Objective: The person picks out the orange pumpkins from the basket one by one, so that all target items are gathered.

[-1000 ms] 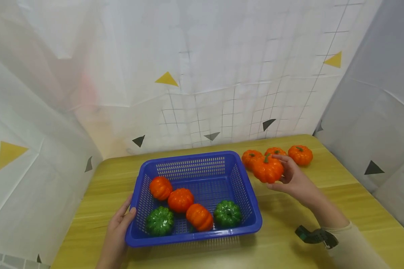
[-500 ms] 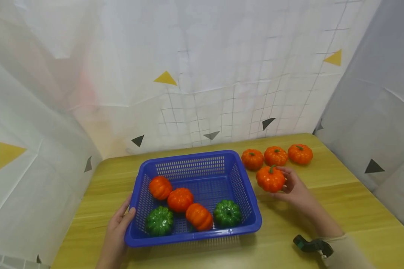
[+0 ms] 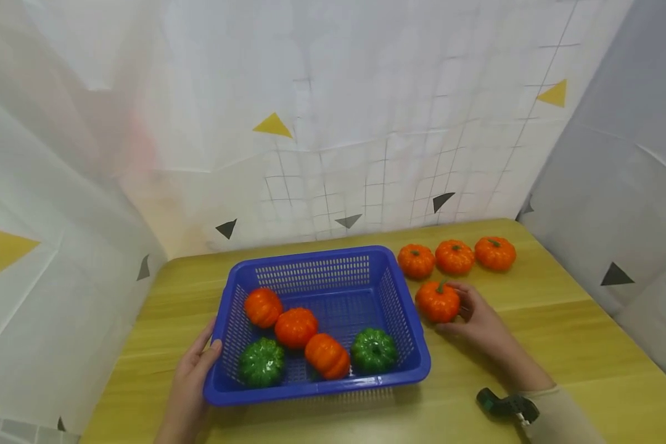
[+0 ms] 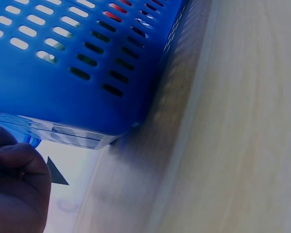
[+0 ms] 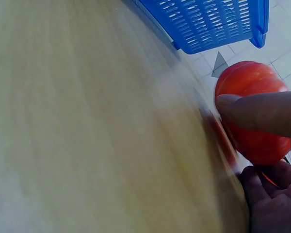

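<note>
- While the left hand (image 3: 190,373) gripped the blue basket (image 3: 316,389) by its left side, the right hand (image 3: 477,322) grasped an orange pumpkin (image 3: 435,303) just outside its right wall.
- Three more pumpkins (image 3: 455,258) stood behind on the worktop (image 3: 544,339).

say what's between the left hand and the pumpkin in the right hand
The blue basket, with orange pumpkins and green pumpkins in it, lies there, as the head view shows.

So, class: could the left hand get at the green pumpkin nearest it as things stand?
Probably yes: that green pumpkin lies uncovered in the open-topped basket. The left hand, holding the basket's side, would likely need to let go and reach over.
</note>
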The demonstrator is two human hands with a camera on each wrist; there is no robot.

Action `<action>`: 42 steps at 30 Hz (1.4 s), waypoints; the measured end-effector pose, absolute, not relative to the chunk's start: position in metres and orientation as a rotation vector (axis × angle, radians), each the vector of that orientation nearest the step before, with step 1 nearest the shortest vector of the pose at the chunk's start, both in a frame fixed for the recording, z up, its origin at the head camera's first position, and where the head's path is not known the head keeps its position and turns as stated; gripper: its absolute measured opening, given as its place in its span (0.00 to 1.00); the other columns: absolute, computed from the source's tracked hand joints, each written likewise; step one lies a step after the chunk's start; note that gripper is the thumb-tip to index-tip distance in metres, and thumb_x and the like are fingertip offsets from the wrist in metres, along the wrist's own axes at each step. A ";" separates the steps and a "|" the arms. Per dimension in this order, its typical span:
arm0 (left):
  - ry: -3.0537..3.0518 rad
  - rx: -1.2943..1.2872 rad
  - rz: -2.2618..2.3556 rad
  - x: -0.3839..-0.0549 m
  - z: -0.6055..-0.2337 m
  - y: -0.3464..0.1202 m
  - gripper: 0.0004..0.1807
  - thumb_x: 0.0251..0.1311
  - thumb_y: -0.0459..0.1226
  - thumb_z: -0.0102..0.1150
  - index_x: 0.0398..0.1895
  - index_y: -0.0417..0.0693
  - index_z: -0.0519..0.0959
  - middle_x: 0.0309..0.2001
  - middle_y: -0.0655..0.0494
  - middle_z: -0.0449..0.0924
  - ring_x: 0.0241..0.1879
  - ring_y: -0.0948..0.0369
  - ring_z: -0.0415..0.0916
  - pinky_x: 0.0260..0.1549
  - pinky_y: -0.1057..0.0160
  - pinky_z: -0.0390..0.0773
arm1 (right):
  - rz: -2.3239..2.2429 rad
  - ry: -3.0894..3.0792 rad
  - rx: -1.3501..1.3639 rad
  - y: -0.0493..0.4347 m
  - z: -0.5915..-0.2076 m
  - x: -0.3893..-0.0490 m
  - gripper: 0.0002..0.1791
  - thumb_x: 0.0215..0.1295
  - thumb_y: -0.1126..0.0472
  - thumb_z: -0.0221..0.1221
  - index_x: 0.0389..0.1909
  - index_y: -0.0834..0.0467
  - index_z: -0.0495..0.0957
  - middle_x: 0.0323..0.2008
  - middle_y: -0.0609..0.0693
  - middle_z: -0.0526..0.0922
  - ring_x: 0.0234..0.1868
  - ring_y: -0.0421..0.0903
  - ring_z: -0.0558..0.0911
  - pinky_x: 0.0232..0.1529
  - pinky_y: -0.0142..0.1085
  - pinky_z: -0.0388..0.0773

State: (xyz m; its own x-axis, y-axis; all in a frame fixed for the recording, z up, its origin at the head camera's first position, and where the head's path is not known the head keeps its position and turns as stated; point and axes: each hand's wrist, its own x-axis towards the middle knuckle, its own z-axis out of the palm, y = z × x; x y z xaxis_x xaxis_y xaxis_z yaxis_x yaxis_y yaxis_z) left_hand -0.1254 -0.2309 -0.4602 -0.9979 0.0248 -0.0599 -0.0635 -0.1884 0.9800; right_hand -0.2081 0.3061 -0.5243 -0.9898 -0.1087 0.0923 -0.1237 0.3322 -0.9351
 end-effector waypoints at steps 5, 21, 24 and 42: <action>1.979 -0.067 2.365 -0.125 -0.459 -0.231 0.32 0.77 0.45 0.45 0.79 0.53 0.51 0.60 0.51 0.78 0.50 0.52 0.81 0.46 0.48 0.82 | 1.790 -2.590 0.209 0.305 -0.524 -0.209 0.53 0.48 0.61 0.77 0.73 0.52 0.57 0.70 0.57 0.65 0.69 0.61 0.65 0.67 0.56 0.63; 2.000 -0.187 2.305 -0.125 -0.461 -0.231 0.33 0.75 0.49 0.48 0.79 0.58 0.53 0.62 0.53 0.76 0.52 0.52 0.80 0.48 0.48 0.82 | 1.670 -2.694 0.257 0.311 -0.523 -0.206 0.66 0.44 0.57 0.79 0.79 0.43 0.45 0.73 0.62 0.58 0.72 0.60 0.61 0.63 0.23 0.62; 2.000 -0.176 2.310 -0.124 -0.463 -0.231 0.33 0.75 0.48 0.47 0.79 0.57 0.53 0.63 0.54 0.75 0.53 0.52 0.80 0.48 0.48 0.81 | 1.803 -2.627 0.275 0.313 -0.525 -0.204 0.67 0.44 0.59 0.79 0.80 0.43 0.43 0.73 0.59 0.59 0.72 0.57 0.60 0.58 0.15 0.60; 2.005 -0.152 2.313 -0.127 -0.459 -0.232 0.32 0.76 0.48 0.46 0.79 0.57 0.53 0.64 0.52 0.74 0.53 0.51 0.79 0.48 0.48 0.81 | 1.833 -2.576 0.280 0.313 -0.526 -0.209 0.65 0.47 0.58 0.78 0.79 0.42 0.43 0.72 0.60 0.61 0.70 0.59 0.63 0.59 0.19 0.64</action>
